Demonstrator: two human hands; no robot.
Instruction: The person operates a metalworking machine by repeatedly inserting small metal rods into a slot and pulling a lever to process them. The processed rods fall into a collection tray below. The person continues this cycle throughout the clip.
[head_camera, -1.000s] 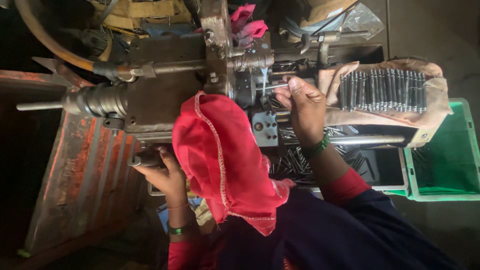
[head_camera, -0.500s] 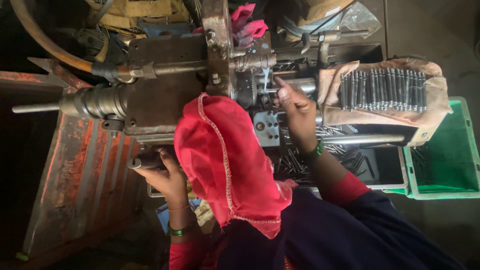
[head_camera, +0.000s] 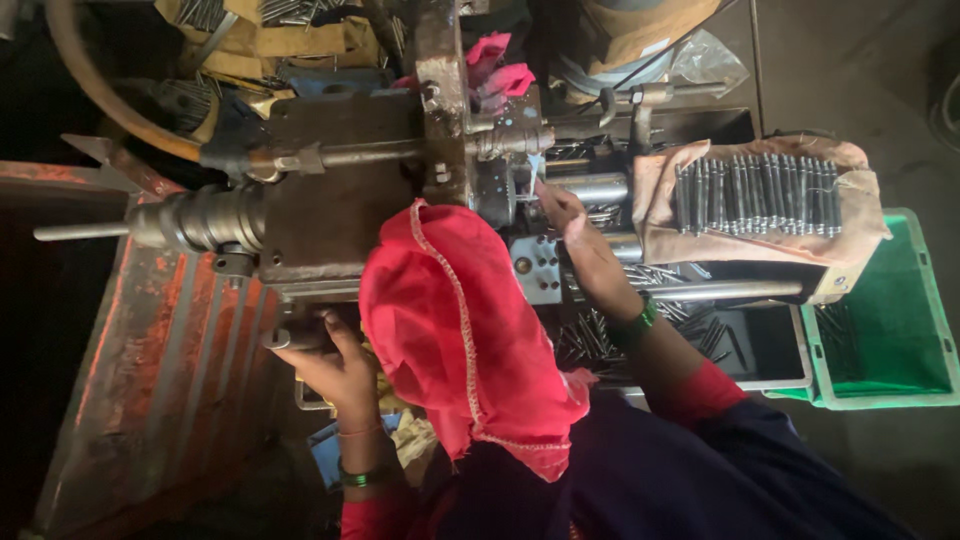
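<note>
- Dark workshop floor lay all around a big, greasy metal machine.
- A small metal pin sat in the middle of the machine, at the clamp part.
- The right hand reached up to that pin, and its fingertips were pinched together on it.
- The left hand was wrapped around a dark lever handle at the machine's front edge, fingers closed on it.
- A red cloth covered the person's head, between the two arms.
- Green bangles sat on the right wrist.
- A brown cloth bundle lay just to the right of the right hand, with a row of dark metal pins lined up on it.
- More loose pins lay in a dark tray under the right arm.
- A green plastic crate stood at the far right, beside the tray.
- A rusty orange metal panel sloped down on the left.
</note>
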